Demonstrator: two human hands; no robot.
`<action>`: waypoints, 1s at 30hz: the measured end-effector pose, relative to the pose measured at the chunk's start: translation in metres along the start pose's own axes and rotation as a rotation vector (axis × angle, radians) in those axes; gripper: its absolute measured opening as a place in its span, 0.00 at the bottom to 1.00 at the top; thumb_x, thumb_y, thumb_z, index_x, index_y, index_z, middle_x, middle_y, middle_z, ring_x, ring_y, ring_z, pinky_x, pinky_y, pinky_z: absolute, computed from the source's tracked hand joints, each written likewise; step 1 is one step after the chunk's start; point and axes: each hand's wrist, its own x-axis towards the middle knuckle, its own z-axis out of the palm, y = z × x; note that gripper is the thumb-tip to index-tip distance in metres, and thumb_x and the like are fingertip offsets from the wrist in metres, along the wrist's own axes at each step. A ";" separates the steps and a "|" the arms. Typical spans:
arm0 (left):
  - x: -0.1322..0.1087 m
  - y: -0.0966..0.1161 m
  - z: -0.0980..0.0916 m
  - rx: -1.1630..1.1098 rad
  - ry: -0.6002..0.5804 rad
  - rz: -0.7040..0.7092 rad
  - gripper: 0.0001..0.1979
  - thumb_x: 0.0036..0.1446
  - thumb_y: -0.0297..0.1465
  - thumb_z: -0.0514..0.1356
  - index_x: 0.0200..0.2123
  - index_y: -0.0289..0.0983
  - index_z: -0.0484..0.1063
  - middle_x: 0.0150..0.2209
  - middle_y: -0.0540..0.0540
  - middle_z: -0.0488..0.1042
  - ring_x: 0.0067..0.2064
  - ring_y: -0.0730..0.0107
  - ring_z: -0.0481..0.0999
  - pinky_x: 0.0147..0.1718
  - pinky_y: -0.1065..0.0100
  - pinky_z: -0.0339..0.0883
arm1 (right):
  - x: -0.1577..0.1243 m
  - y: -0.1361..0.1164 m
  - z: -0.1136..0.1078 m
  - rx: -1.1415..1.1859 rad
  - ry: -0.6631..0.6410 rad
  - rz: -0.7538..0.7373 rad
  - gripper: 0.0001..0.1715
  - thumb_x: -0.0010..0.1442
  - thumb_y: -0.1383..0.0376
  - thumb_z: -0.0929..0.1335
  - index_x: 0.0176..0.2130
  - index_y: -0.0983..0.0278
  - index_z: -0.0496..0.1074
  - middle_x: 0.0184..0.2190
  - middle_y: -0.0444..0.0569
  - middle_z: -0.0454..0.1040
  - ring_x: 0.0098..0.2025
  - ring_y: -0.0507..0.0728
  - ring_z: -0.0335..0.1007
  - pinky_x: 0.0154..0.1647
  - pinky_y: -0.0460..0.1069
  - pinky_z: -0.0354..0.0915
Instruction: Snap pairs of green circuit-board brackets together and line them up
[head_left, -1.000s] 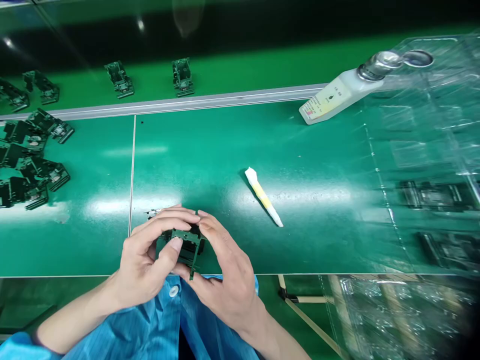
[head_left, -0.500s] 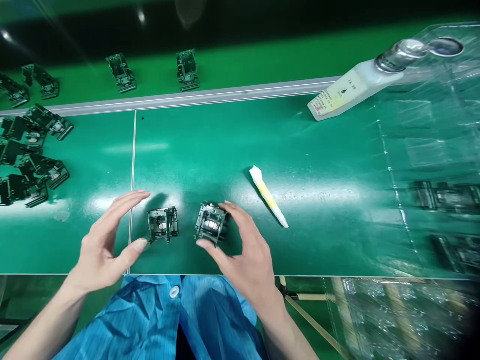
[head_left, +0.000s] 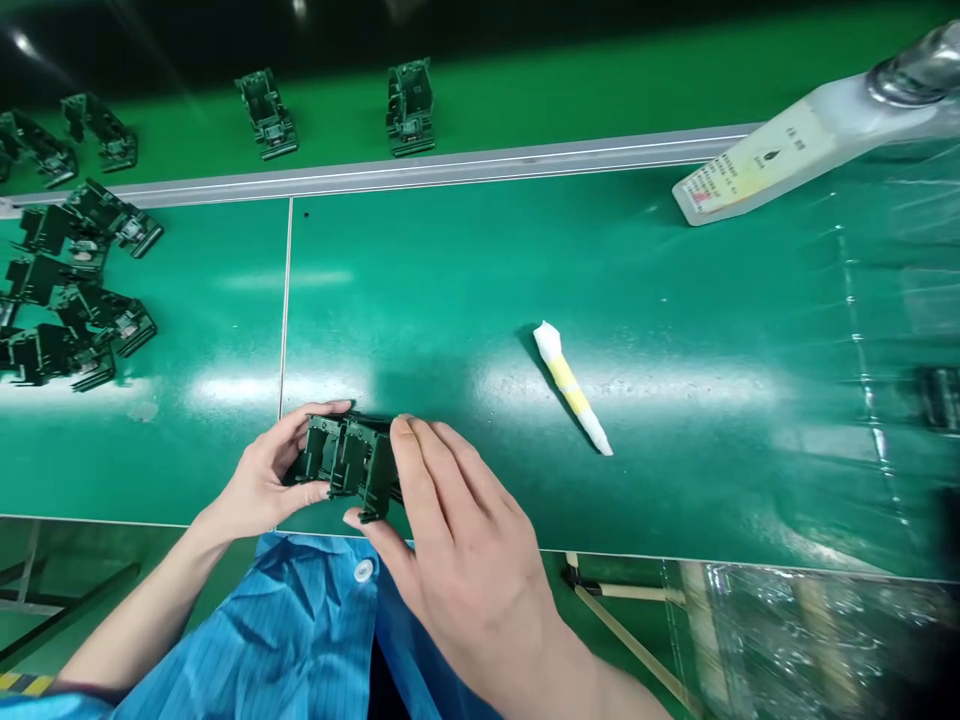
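Note:
Between my two hands sits a dark green plastic housing assembly (head_left: 349, 462), seemingly two open-frame pieces pressed side by side. My left hand (head_left: 266, 475) grips its left end, with the fingers along the far side and the thumb at the near side. My right hand (head_left: 465, 540) covers its right end, with the fingertips on top and the thumb below at the near edge. The assembly is just above the near edge of the green mat (head_left: 450, 300). A white and yellow glue tube (head_left: 571, 388) lies on the mat to the right of my right hand, not touching it.
Several green parts (head_left: 75, 290) lie in a cluster at the left of the mat. More stand beyond an aluminium rail (head_left: 420, 170) on the far shelf. A white labelled bottle (head_left: 772, 155) lies at the upper right, with clear plastic sheeting at the right. My blue smock (head_left: 300, 630) shows below.
The two green pieces that lay apart on the mat are now together, held between both hands. My hands have closed in on them, and the view has shifted slightly.

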 end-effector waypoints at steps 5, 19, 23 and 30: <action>0.000 -0.001 0.003 -0.147 -0.046 0.003 0.33 0.50 0.36 0.72 0.59 0.43 0.68 0.59 0.35 0.74 0.59 0.56 0.76 0.51 0.67 0.75 | 0.002 -0.008 -0.016 -0.067 0.019 -0.005 0.24 0.69 0.61 0.63 0.57 0.74 0.70 0.49 0.62 0.78 0.51 0.67 0.75 0.44 0.58 0.78; 0.001 0.027 -0.001 0.404 -0.010 0.245 0.33 0.55 0.33 0.69 0.63 0.43 0.64 0.58 0.38 0.74 0.61 0.53 0.72 0.60 0.55 0.69 | -0.018 0.007 0.002 0.287 0.134 0.117 0.38 0.64 0.61 0.70 0.66 0.72 0.57 0.53 0.63 0.75 0.58 0.67 0.72 0.55 0.61 0.75; 0.007 0.051 0.003 0.725 0.012 0.501 0.38 0.54 0.32 0.69 0.66 0.42 0.59 0.53 0.39 0.78 0.54 0.50 0.76 0.51 0.52 0.75 | -0.028 0.014 0.021 0.655 0.163 0.291 0.37 0.63 0.60 0.71 0.66 0.61 0.56 0.58 0.60 0.71 0.62 0.65 0.68 0.59 0.62 0.71; 0.007 0.077 0.017 0.887 -0.025 0.616 0.40 0.56 0.33 0.68 0.68 0.34 0.56 0.50 0.35 0.79 0.50 0.50 0.77 0.44 0.56 0.77 | -0.036 0.016 0.053 1.173 0.174 0.400 0.41 0.62 0.43 0.68 0.64 0.60 0.57 0.59 0.62 0.71 0.59 0.62 0.72 0.56 0.57 0.72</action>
